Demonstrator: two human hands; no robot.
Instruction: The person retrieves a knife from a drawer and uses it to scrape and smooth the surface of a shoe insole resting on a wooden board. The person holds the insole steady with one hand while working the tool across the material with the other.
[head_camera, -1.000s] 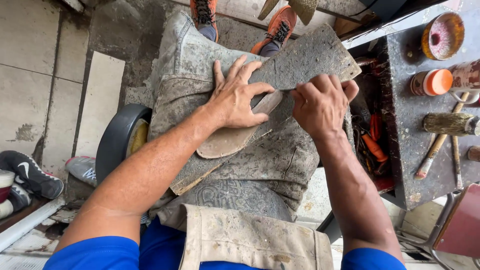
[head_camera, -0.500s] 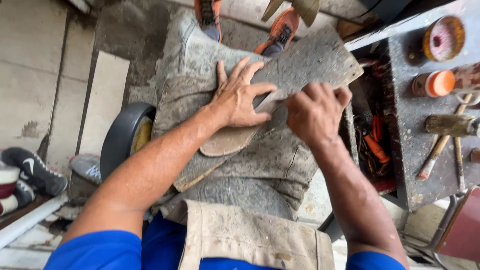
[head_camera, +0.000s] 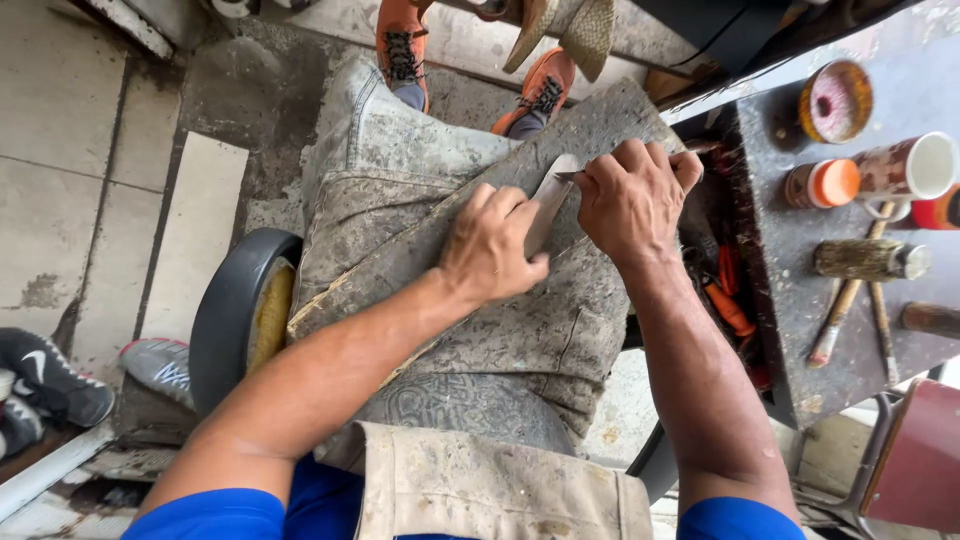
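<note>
A pale sole-shaped piece (head_camera: 548, 205) is pinned flat on the lap board (head_camera: 420, 260) at frame centre by the spread left hand (head_camera: 492, 245), its long axis running toward upper right, where a thin blade (head_camera: 566, 177) is gripped by the closed right hand (head_camera: 632, 200) at the piece's upper tip.

Board (head_camera: 420, 250) across lap; bench (head_camera: 800, 330) right, perhaps touching.

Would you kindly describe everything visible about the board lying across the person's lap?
The board is a flat, grey, worn slab, seemingly wood, scuffed and stained. It lies slantwise across the lap. A pale sole-shaped piece lies on it, pressed down by the left hand, while the right hand works at the piece's far end.
</note>
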